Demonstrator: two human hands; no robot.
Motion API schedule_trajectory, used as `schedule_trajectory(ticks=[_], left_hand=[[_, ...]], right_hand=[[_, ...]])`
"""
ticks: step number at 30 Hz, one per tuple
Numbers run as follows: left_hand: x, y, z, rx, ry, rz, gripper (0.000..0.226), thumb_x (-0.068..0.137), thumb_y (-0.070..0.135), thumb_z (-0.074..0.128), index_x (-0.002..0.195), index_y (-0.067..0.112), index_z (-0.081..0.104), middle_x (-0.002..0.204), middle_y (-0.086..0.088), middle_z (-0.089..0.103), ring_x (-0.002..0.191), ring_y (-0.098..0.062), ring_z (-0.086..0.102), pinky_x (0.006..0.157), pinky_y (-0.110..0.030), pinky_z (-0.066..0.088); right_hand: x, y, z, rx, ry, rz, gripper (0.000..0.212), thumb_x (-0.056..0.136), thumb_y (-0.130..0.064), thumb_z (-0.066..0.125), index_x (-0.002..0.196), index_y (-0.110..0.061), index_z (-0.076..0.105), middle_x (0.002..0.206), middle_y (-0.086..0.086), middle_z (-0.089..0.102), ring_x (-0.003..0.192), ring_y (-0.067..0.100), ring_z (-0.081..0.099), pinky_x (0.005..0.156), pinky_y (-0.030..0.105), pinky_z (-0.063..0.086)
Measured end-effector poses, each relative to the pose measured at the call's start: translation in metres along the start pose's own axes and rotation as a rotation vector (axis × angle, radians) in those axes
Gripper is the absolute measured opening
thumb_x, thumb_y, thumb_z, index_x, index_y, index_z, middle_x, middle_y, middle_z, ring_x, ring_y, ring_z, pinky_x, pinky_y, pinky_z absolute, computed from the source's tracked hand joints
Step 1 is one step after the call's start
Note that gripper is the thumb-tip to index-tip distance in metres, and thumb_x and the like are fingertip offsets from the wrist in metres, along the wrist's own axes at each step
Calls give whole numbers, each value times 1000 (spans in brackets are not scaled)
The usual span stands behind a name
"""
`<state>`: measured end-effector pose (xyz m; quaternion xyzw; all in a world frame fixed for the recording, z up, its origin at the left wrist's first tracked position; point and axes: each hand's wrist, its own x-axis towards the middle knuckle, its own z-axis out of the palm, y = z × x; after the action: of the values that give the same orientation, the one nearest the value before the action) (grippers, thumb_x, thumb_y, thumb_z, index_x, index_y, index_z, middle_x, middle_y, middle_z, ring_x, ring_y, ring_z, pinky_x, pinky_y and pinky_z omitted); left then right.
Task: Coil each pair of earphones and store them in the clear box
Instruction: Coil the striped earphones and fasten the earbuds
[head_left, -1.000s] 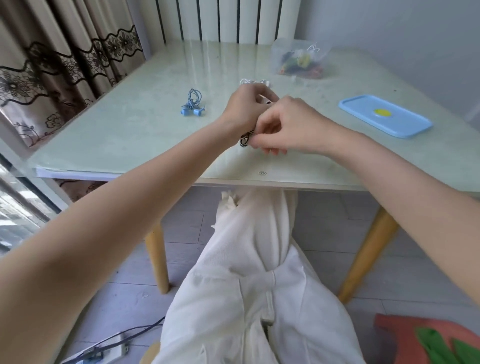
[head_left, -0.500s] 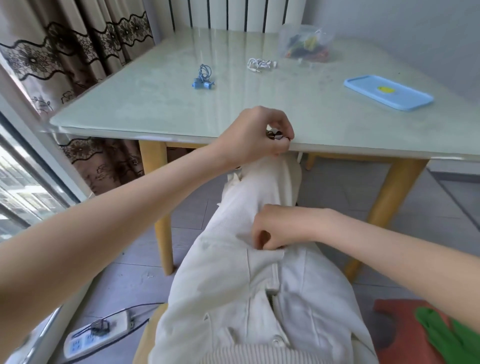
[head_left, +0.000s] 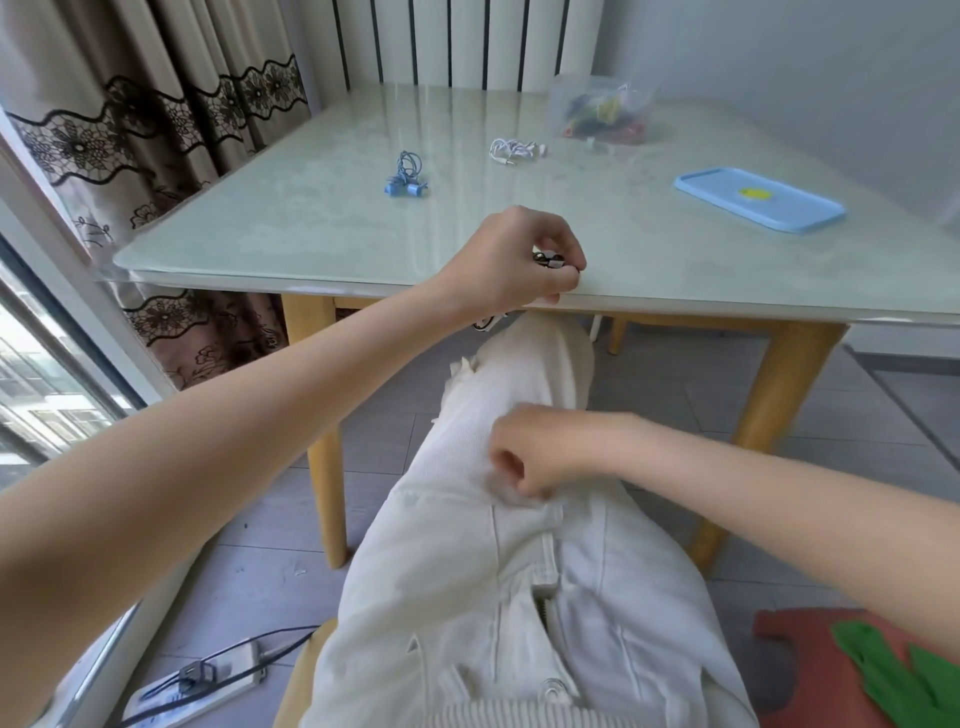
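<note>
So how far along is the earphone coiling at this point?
Done: the clear box at the far edge already holds coloured earphones; its blue lid lies off. In hand: the left hand pinches a dark pair at the near table edge; the right hand rests on the lap. Left: blue earphones and white earphones.

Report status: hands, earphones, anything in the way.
Left hand pinching dark earphones at table edge. Right hand curled on lap, empty. Blue earphones and white earphones waiting. Nothing blocking.
</note>
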<state>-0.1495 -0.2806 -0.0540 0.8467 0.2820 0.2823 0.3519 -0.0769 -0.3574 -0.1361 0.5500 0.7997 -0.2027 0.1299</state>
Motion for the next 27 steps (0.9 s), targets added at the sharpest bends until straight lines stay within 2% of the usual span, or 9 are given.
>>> schedule_trajectory(ticks=[4,7,9,12,16,19,22,25,27], left_hand=[[4,-1,0,-18,0,-8,12,80,2,57,83,10,66,80,3,58,52,-9,59,46,-8,38],[14,1,-6,-88,31,-23,12,81,2,58,80,11,65,76,1,62,54,-2,57,51,-11,43],[26,3,-17,-277,83,-70,13,84,2,56,79,11,64,73,1,63,61,-5,58,57,-13,46],[51,-1,-37,-594,147,-200,9,87,7,57,80,10,63,71,-3,60,60,-11,58,53,-17,49],[89,-24,-49,-648,83,-265,15,89,5,52,80,8,63,69,-4,56,57,-9,51,51,-14,44],[125,-39,-47,-754,101,-350,8,87,1,53,84,3,60,73,-6,53,58,-7,50,51,-12,37],[163,-54,-42,-784,135,-395,5,85,1,55,86,2,60,73,-6,53,57,-7,52,52,-13,37],[194,-67,-38,-768,140,-398,8,86,1,55,82,5,61,77,-7,53,72,-16,49,61,-18,36],[216,-76,-37,-758,155,-408,5,86,3,56,86,5,61,77,-7,55,71,-16,49,61,-17,38]], right_hand=[[0,-2,-52,-6,-131,22,10,75,-9,64,83,-15,62,75,0,63,66,14,54,55,21,41],[-9,1,-99,55,-202,-27,5,76,-12,68,79,-17,68,57,-10,63,49,3,53,52,15,44],[-19,10,-131,223,-121,-61,5,77,-9,70,80,-12,69,53,-10,63,47,0,53,53,14,45],[-30,36,-165,459,31,-88,6,77,0,68,80,-5,68,63,-1,66,53,3,58,55,14,48],[-25,81,-193,799,411,-63,8,80,1,64,84,-5,66,75,9,64,59,8,60,60,15,51],[-4,118,-204,1033,666,49,7,84,1,60,83,-6,60,76,15,64,51,8,59,54,15,50],[26,150,-205,1189,776,157,10,84,2,59,79,-6,55,72,16,62,45,8,59,51,14,50],[52,175,-208,1294,843,147,10,82,4,60,76,-4,58,71,15,60,48,6,60,56,13,52],[69,194,-215,1334,871,138,12,80,6,61,75,-4,60,70,13,60,49,5,59,57,13,52]])
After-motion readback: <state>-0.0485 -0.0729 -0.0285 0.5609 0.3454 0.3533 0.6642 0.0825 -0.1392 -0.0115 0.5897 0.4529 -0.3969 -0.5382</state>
